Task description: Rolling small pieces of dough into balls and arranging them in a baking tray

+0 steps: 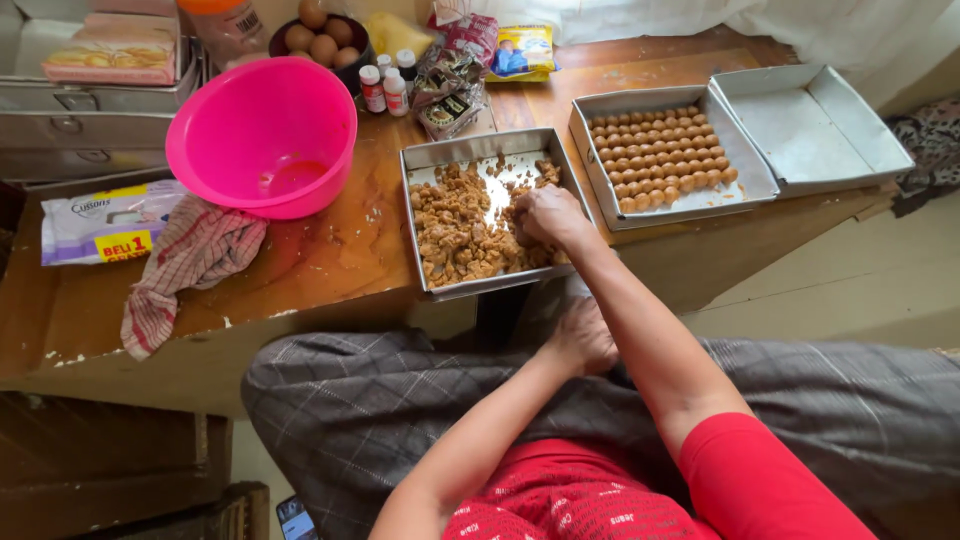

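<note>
Low wooden desk (pixel 330 255), worn and stained, with a pale floor beyond its right end. The rectangular metal tray of crumbly brown dough (pixel 487 213) sits at the front edge, long axis running away from the person. Right hand (pixel 548 215) is buried in the dough, fingers curled around a lump. Left hand (pixel 583 338) rests below the tray, hard to tell whether it grips anything. Left of the tray: a bright pink plastic bowl (pixel 262 135). Right of it: a metal tray of rolled brown dough balls (pixel 662 152).
</note>
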